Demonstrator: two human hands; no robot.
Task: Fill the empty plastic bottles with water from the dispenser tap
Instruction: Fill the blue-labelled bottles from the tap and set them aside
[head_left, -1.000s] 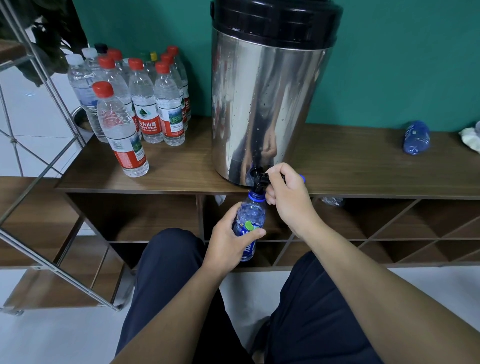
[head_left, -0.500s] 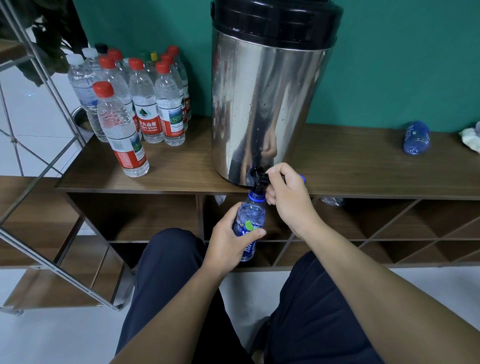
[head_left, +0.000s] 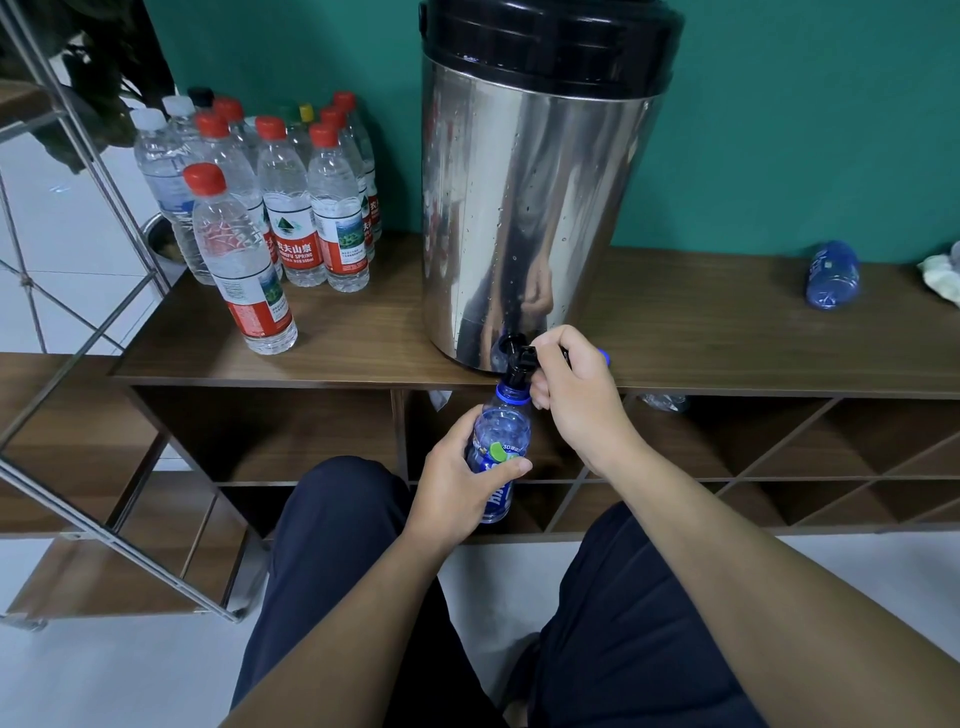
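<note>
Head view: a person's left hand (head_left: 457, 480), fingers wrapped round a blue-tinted plastic bottle (head_left: 497, 457), holds its mouth under the steel dispenser's black tap (head_left: 519, 364) while right-hand (head_left: 576, 395) fingers pinch the lever, filling apparently under way, with release and capping judged next.

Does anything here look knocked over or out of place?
Yes: a blue bottle lies on its side on the shelf top, far right, while the clear bottles at the left all stand upright.

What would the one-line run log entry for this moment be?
phase: filling | left hand: grips blue bottle under tap | right hand: holds tap lever | dispenser: on shelf
</note>
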